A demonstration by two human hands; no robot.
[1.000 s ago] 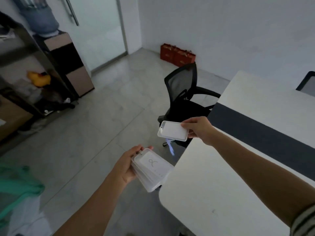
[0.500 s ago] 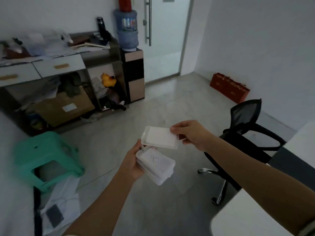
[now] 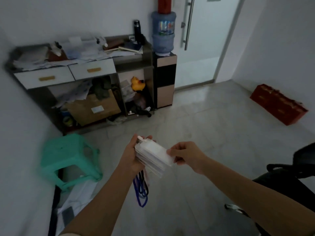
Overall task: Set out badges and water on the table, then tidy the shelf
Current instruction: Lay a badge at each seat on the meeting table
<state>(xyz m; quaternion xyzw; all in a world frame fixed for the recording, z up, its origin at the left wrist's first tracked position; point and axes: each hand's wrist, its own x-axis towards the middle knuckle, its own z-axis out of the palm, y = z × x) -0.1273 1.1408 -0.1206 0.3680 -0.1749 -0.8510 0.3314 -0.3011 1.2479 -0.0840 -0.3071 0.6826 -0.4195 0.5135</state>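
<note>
The left hand is curled round a stack of white badges and grips it from the side, held in the air over the floor. The right hand pinches the near end of the top badge, which lies on the stack. Blue and dark lanyards hang below the left hand. A green stool stands to the left, between the person and the shelf, with white sheets on the floor beside it. The shelf top carries loose papers and a black flask; its open bays hold a cardboard box and a yellow duck. A water dispenser stands just beside the shelf. A black chair sits near the right forearm, and red boxes line the far wall.
</note>
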